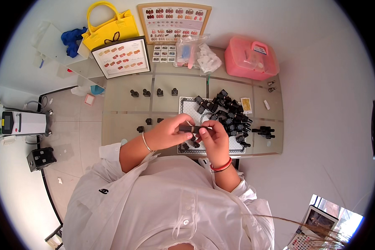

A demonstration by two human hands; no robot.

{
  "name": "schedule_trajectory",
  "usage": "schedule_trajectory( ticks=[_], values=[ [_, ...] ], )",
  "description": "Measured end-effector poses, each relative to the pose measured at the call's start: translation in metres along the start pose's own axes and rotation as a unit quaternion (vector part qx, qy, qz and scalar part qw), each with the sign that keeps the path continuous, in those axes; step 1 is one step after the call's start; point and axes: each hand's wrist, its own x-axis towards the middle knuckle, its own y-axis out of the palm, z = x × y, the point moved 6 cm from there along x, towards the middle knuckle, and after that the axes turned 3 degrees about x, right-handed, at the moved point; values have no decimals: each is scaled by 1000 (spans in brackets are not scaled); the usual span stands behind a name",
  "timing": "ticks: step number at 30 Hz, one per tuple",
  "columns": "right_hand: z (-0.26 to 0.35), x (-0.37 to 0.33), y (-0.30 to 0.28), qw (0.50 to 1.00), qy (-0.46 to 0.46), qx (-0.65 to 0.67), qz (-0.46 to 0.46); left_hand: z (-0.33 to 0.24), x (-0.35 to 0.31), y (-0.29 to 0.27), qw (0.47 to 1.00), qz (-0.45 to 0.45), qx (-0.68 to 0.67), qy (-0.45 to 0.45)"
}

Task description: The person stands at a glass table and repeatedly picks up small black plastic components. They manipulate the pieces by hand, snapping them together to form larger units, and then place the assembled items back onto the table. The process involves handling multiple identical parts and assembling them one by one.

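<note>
Over the near edge of the table, my left hand (173, 132) and my right hand (216, 141) are closed on the two ends of one black nail polish bottle (190, 129), held lying sideways. A paler band shows near its middle. Beneath them is a white dotted mat (186, 103) with a black lace-patterned border. A heap of black nail polish bottles (233, 118) covers its right part, and a few more lie below my fingers, partly hidden. To the left, several black bottles (160, 92) stand spaced in a row, with others (148, 121) nearer to me.
Farther right lie a small bottle cluster (264, 132), a gold-coloured card (246, 105) and a white tube (266, 104). Along the back are a pink case (252, 58), plastic bags (208, 59), framed colour charts (121, 57) and a yellow bag (111, 31). A white machine (25, 123) stands left.
</note>
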Motion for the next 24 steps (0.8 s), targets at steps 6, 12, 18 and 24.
schedule_trajectory(
  ticks=[6,12,18,24],
  values=[
    [-23,4,0,987,134,70,63,17,6,-20,997,-40,61,-22],
    [-24,4,9,979,144,78,124,31,13,-29,994,-97,-32,-34],
    [3,2,24,980,-79,-167,76,24,10,-29,987,-136,67,-50],
    [-15,8,15,983,-68,-155,77,35,12,-24,995,-89,17,-38]
  ],
)
